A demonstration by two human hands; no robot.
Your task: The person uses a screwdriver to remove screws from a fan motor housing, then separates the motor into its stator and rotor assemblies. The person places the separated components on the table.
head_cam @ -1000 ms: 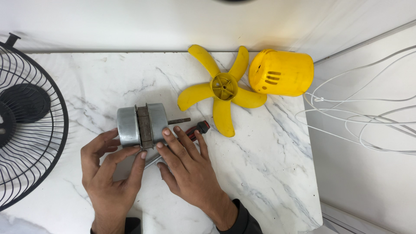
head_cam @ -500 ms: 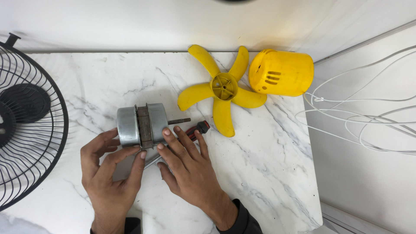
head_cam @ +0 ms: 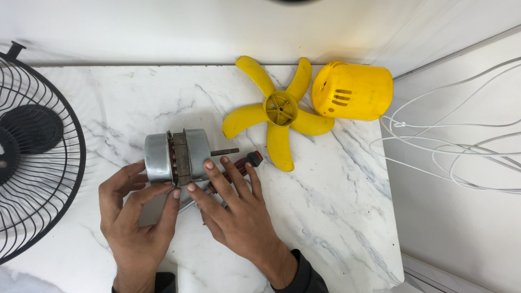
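Head view: yellow fan blade point(head_cam: 280, 111) beside motor point(head_cam: 176, 155).

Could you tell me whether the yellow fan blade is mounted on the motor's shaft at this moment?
No, the yellow fan blade lies flat on the marble table, apart from the motor, whose shaft sticks out bare.

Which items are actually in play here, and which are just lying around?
In hand:
motor, touched by left hand and right hand
screwdriver, under the right hand

Lying about:
yellow blade
yellow housing
black grille
white cables
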